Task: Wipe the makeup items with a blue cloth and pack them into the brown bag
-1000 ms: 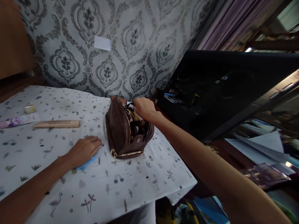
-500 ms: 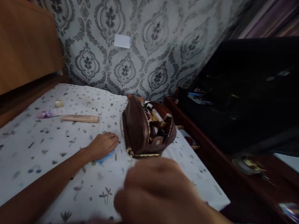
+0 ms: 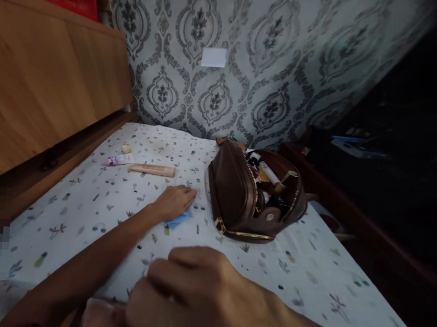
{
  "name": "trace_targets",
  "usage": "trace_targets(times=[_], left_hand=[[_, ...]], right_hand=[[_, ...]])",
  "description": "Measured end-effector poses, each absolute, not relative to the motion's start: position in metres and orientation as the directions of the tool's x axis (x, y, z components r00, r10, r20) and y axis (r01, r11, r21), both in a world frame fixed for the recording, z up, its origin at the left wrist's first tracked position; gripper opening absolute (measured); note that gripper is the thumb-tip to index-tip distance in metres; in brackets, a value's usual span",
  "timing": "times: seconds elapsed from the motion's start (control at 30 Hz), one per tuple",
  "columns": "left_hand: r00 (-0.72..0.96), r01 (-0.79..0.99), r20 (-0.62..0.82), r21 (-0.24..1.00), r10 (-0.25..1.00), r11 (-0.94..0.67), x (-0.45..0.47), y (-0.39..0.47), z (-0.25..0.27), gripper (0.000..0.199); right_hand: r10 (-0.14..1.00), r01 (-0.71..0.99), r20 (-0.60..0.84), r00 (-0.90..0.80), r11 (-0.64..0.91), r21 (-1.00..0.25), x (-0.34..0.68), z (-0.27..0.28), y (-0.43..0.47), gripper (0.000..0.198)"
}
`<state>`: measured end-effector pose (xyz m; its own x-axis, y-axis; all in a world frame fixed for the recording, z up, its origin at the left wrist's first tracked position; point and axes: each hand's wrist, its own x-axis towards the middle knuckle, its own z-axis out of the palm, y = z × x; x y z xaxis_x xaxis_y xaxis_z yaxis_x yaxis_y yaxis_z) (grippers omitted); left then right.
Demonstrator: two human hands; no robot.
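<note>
Left hand (image 3: 173, 202) palm-down over 1 blue cloth (image 3: 178, 220), can't tell if gripping; right hand (image 3: 197, 288) curled, contents hidden; 1 open brown bag (image 3: 232, 187) on table (image 3: 304, 273), right of left hand; 2 tubes (image 3: 154, 170), 1 yellowish cap (image 3: 126, 148)

1. A cloth-covered table (image 3: 289, 272), white with flamingos, pineapples and leaves, bears everything here.
2. A brown bag (image 3: 231, 187) stands on it, unzipped at the top.
3. A beige tube (image 3: 153, 170) lies beside a pink-purple tube (image 3: 117, 160).
4. A small yellowish item (image 3: 127, 149) sits just behind them.
5. A blue piece (image 3: 177, 219) lies partly under the left hand (image 3: 175, 200).
</note>
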<state>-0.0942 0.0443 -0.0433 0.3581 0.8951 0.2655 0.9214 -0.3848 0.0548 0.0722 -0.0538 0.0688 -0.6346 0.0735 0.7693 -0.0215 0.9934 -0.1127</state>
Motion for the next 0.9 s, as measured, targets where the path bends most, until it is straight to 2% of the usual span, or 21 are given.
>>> trace_targets(times=[0.1,0.13,0.17,0.23,0.3,0.37,0.43,0.53,0.63,0.9], left_hand=[[0.220,0.967,0.318,0.057,0.922,-0.250,-0.115,0.053,-0.040,0.030],[0.154,0.980,0.338,0.064,0.929,-0.186,-0.125,0.056,-0.038,0.029],[0.077,0.991,0.359,0.074,0.930,-0.111,-0.137,0.059,-0.035,0.028],[-0.103,0.992,0.402,0.105,0.910,0.066,-0.166,0.064,-0.031,0.028],[-0.291,0.957,0.442,0.145,0.849,0.252,-0.198,0.065,-0.028,0.034],[-0.439,0.897,0.459,0.182,0.772,0.402,-0.231,0.062,-0.029,0.040],[-0.533,0.843,0.442,0.203,0.722,0.498,-0.258,0.056,-0.035,0.039],[-0.614,0.787,0.364,0.211,0.701,0.580,-0.284,0.051,-0.048,0.039],[-0.645,0.763,0.301,0.201,0.703,0.614,-0.293,0.052,-0.056,0.043],[-0.641,0.761,0.332,0.158,0.692,0.629,-0.289,0.048,-0.050,0.044]], right_hand=[[0.029,0.019,0.664,-0.747,1.000,-0.023,0.060,0.063,-0.026,0.020],[0.054,0.038,0.620,-0.783,0.999,-0.039,0.057,0.054,-0.016,0.022],[0.120,0.069,0.595,-0.795,0.992,-0.109,0.053,0.043,-0.006,0.027],[0.316,0.132,0.564,-0.763,0.930,-0.343,0.045,0.015,0.013,0.034],[0.510,0.160,0.502,-0.698,0.795,-0.585,0.036,-0.016,0.026,0.034],[0.629,0.175,0.409,-0.661,0.659,-0.732,0.029,-0.043,0.034,0.032],[0.690,0.187,0.326,-0.646,0.557,-0.809,0.024,-0.062,0.036,0.032],[0.709,0.191,0.243,-0.662,0.473,-0.860,0.024,-0.076,0.036,0.035],[0.697,0.177,0.233,-0.678,0.463,-0.869,0.028,-0.079,0.035,0.035],[0.670,0.190,0.262,-0.694,0.522,-0.832,0.031,-0.076,0.033,0.035]])
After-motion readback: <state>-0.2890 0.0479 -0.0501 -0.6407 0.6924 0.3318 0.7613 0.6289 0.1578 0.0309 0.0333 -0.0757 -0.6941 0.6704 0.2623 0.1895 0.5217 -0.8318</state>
